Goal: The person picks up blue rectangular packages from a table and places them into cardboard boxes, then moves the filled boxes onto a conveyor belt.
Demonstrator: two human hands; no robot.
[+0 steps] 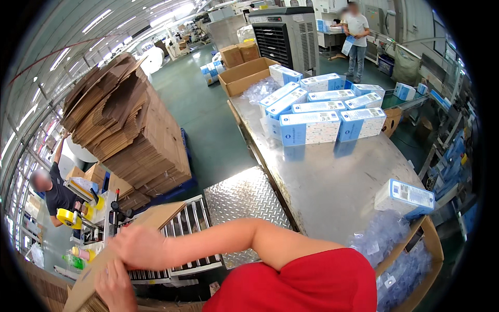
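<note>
A flattened cardboard box (157, 215) stretches across the lower left, over one end of the roller conveyor. My right hand (139, 247), reaching over from the right in a red sleeve, is closed at the box's edge and slightly blurred. Just below it, my left hand (115, 287) has its fingers bent over the brown cardboard. The undersides of both hands are hidden. More folded cardboard (44, 285) lies at the lower left edge.
A metal table (332, 182) bears blue-and-white cartons (310, 128); an open box of clear plastic bags (403, 281) stands at its near right. Beyond the roller conveyor (193, 222) rises a tall stack of flattened boxes (140, 132). Tape dispensers (69, 218) and two people stand farther off.
</note>
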